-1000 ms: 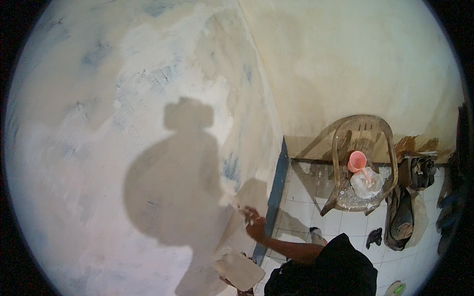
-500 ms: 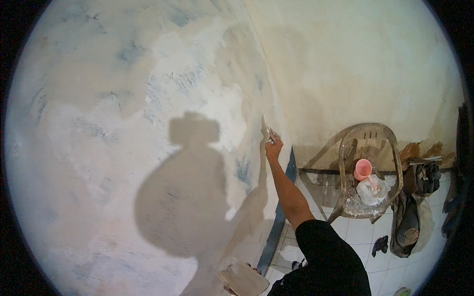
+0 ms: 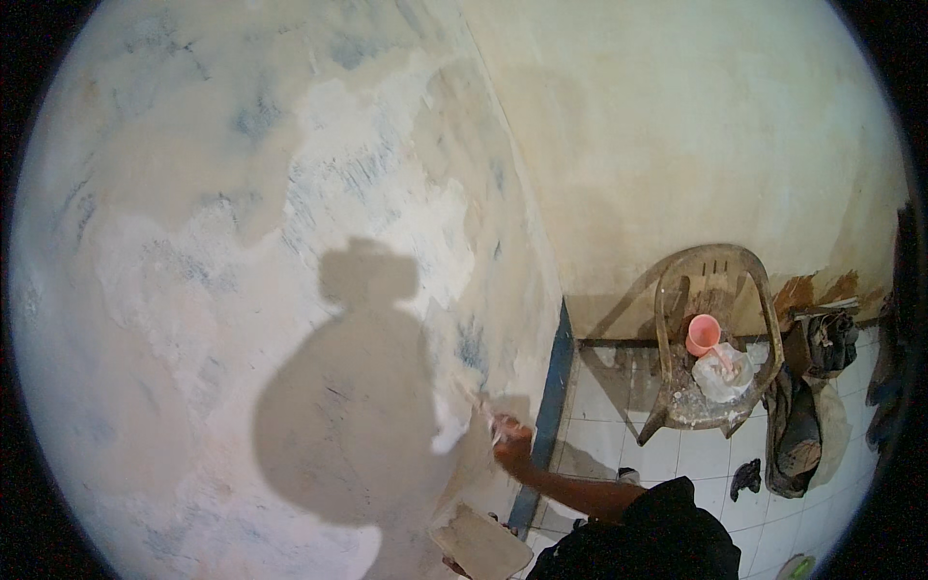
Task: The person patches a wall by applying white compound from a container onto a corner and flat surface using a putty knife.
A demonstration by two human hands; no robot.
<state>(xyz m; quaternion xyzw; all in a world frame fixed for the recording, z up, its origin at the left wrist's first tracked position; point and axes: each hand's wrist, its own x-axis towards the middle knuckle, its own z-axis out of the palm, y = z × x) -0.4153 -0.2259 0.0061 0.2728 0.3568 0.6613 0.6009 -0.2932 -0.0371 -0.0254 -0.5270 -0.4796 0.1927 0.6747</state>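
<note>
The right hand's (image 3: 512, 441) fingers, clamped on a small blurred tool (image 3: 485, 410), have dropped from above the blue skirting (image 3: 555, 406) to just left of it, apparently shifting work lower on the patchy wall (image 3: 232, 309); the left hand (image 3: 453, 565) grips a pale board (image 3: 480, 543) beside the skirting's lower end.

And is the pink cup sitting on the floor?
No, the pink cup is on the seat of the chair, beside a whitish plastic bag.
</note>
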